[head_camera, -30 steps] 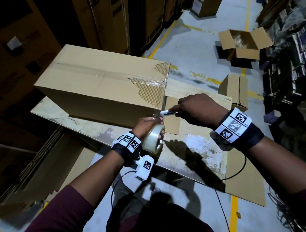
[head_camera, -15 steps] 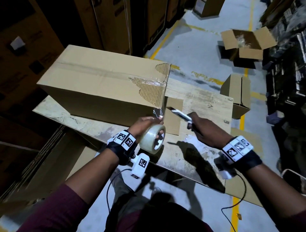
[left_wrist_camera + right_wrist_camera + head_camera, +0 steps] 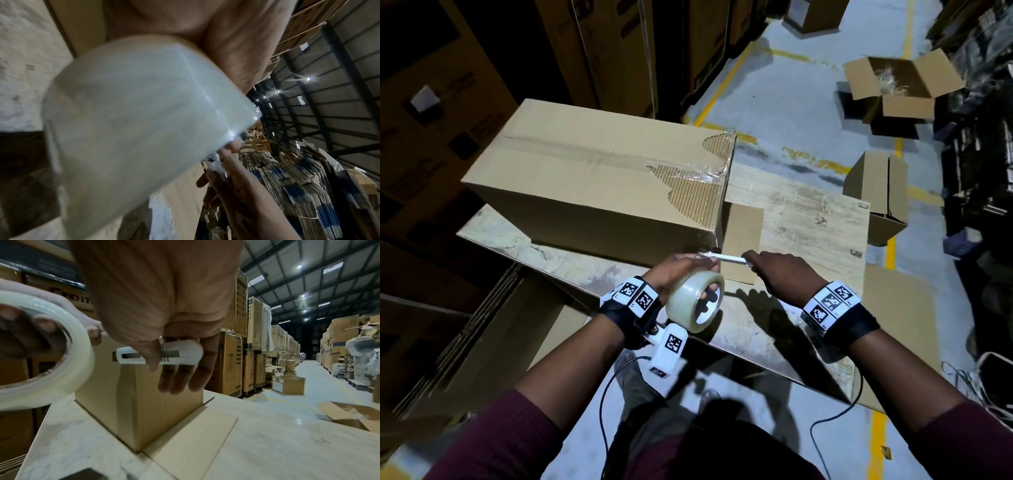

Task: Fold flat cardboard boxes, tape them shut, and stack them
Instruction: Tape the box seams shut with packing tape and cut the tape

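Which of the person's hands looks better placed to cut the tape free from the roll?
The right hand, probably. It grips the white plastic utility knife, pointed at the stretch of tape by the brown cardboard box. The left hand is occupied holding the clear packing tape roll.

A worn table (image 3: 808,222) is seen carrying a taped box (image 3: 592,185), with a flat cardboard piece (image 3: 743,246) laid right beside it, partly tucked under the box.
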